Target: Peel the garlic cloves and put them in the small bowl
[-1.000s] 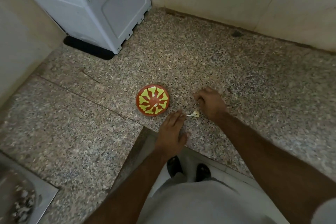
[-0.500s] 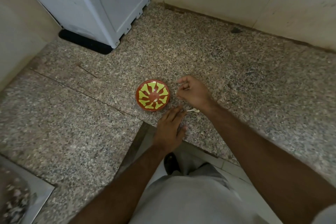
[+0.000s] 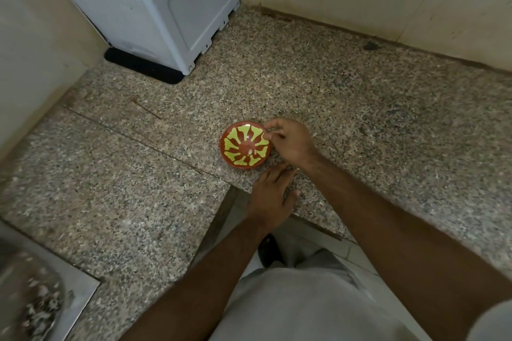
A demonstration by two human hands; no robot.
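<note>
Right hand (image 3: 291, 141), mine, hangs over the right rim of the small bowl (image 3: 245, 147), fingertips curled together in a pinch; whether a peeled garlic clove sits between them I cannot tell, since nothing pale shows clearly there. One small pale piece, probably a clove (image 3: 250, 151), lies on the floor of the bowl. Left hand (image 3: 270, 196) rests flat on the table (image 3: 138, 196) just below the bowl, fingers straight, holding nothing. I judge a clove to be light, firm and slightly slippery once bare, best taken across its sides by thumb and forefinger. I judge the glazed bowl to be brittle and easily nudged. Below the bowl the table edge runs close, so little margin remains there; above and to the right of the bowl lies open granite. Far above the bowl, to the left, stands a white appliance (image 3: 144, 5).
</note>
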